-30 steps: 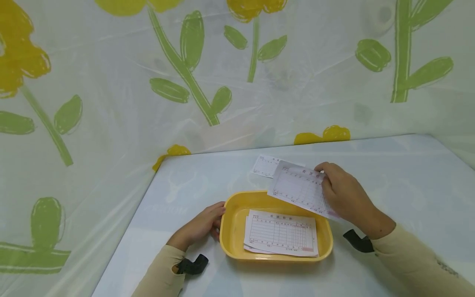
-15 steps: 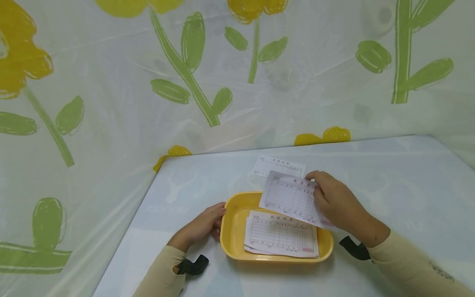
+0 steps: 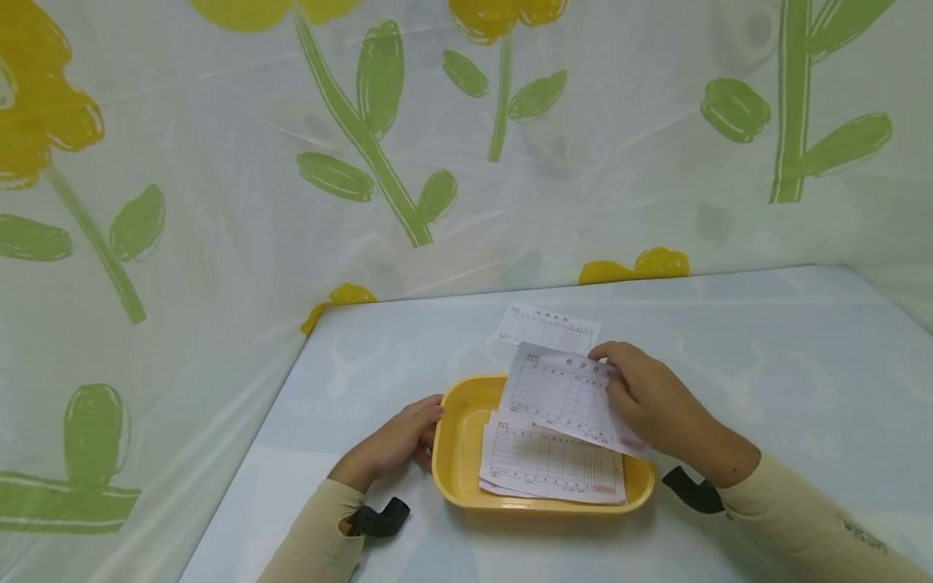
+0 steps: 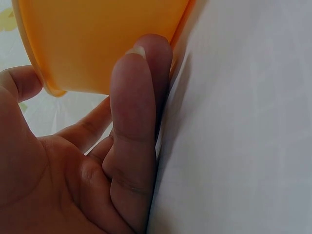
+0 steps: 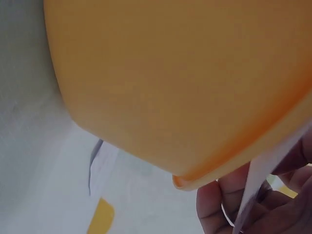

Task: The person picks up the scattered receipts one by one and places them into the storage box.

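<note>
Nearest the front edge of the desk (image 3: 765, 364), the yellow tray (image 3: 453, 453) holds a stack of printed forms (image 3: 550, 465). The left hand (image 3: 394, 445) rests against the tray's left wall, fingers (image 4: 139, 112) lying fairly straight along its outer side, thumb near the rim, gripping nothing. Over the tray's far right part, the right hand (image 3: 656, 401) pinches a single form (image 3: 557, 393) between thumb and fingers, the sheet tilted above the stack and reaching past the tray's rear rim. Beyond it, nearer the desk's far edge, another form (image 3: 548, 325) lies flat on the desk.
</note>
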